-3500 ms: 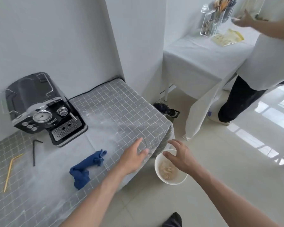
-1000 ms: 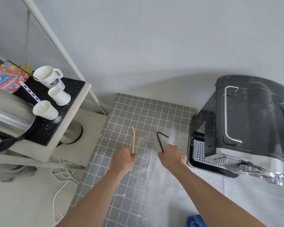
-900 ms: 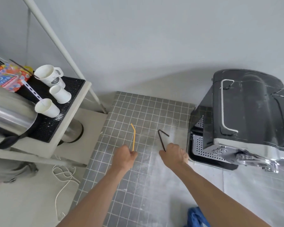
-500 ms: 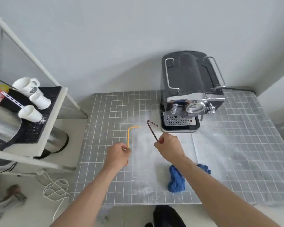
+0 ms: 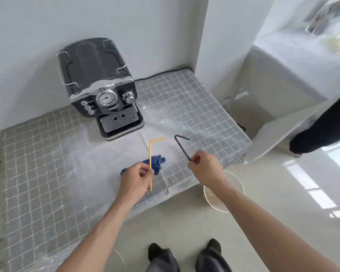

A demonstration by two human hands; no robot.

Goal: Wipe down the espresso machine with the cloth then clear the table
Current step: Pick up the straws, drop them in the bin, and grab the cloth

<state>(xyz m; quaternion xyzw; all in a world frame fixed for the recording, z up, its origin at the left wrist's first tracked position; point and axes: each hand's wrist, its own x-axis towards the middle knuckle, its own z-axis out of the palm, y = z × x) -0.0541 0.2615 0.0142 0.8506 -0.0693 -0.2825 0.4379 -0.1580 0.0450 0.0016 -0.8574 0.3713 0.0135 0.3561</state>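
The black and chrome espresso machine (image 5: 100,85) stands at the back of the table (image 5: 37,163), which has a grey checked cover. My left hand (image 5: 134,179) is shut on a bent yellow straw (image 5: 150,154), held upright above the table's front edge. My right hand (image 5: 206,166) pinches a bent black straw (image 5: 182,146) beside it. The crumpled blue cloth (image 5: 156,162) lies on the table, partly hidden behind my left hand.
A white bin (image 5: 232,195) with scraps inside stands on the floor below my right forearm, off the table's front right corner. Another person's dark trouser leg (image 5: 322,128) is at the right, by a white-covered table (image 5: 294,61). My shoes (image 5: 185,256) show at the bottom.
Both hands have lifted the straws off the table and carried them right, toward the front right corner. The view has swung right, so the bin and the other table now show.
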